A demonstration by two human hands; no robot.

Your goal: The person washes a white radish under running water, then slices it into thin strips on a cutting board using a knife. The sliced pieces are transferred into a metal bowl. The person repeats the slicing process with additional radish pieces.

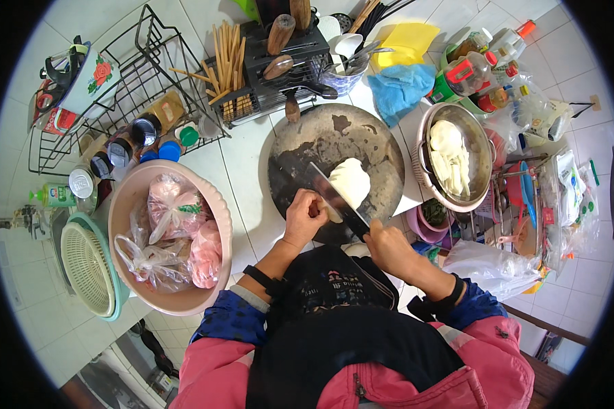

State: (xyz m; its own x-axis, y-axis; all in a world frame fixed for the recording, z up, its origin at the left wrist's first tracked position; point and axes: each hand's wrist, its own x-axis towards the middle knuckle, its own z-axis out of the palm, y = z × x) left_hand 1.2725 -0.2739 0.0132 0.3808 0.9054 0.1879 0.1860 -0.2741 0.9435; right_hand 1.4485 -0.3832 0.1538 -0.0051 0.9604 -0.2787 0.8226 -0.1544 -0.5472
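Observation:
My right hand (pixel 390 249) is closed on the handle of a kitchen cleaver (pixel 340 199), whose broad blade slants up and left over a round, dark-stained chopping board (pixel 307 128). My left hand (pixel 305 214) is beside the blade, fingers curled and pinching a small pale piece (pixel 332 213) whose kind I cannot tell. Just right of the blade, a smooth white lump (pixel 352 183), maybe a peeled vegetable or dough, lies on the board. To the right, a metal bowl (pixel 483 168) set in a pale colander holds a similar white lump and several white strips.
Left of the board stands a large pink basin (pixel 222 225) with bagged raw meat. Behind are a black knife rack (pixel 307 46), wooden chopsticks (pixel 227 61) and a blue cloth (pixel 401 92). Plastic bottles (pixel 465 74) crowd the back right; a wire rack (pixel 148 46) is at back left.

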